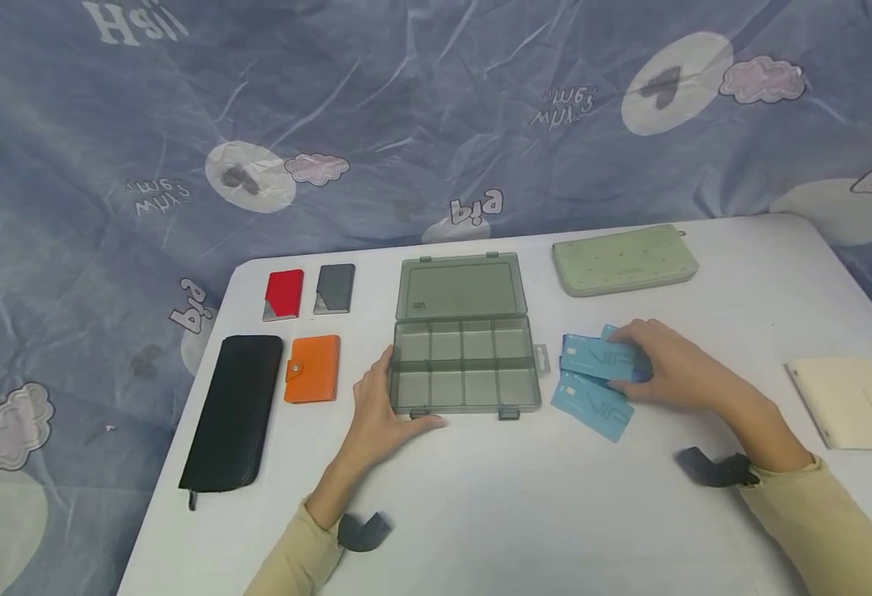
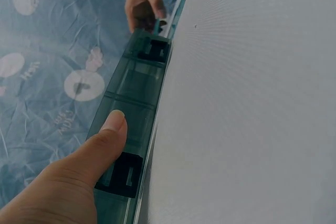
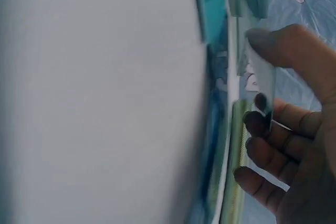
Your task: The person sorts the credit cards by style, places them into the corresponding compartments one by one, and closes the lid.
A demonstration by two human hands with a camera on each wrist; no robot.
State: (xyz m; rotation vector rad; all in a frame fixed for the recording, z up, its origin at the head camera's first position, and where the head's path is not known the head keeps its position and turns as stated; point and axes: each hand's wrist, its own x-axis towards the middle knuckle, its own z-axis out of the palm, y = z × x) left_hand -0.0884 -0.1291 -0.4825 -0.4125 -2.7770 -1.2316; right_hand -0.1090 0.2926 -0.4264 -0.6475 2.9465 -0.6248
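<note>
A translucent green compartment box lies with its lid folded back, its divided compartments showing nothing inside. My left hand grips the box's near left corner; the thumb presses the front wall beside a dark latch. Right of the box, my right hand pinches a blue card between thumb and fingers. The right wrist view shows the pinched card nearly edge-on. Other blue cards, such as the lower one, lie overlapped on the table; their exact number is hidden.
To the left lie a red card case, a grey card case, an orange snap wallet and a long black zip wallet. A green wallet sits at the back right, a cream notebook-like wallet at the far right.
</note>
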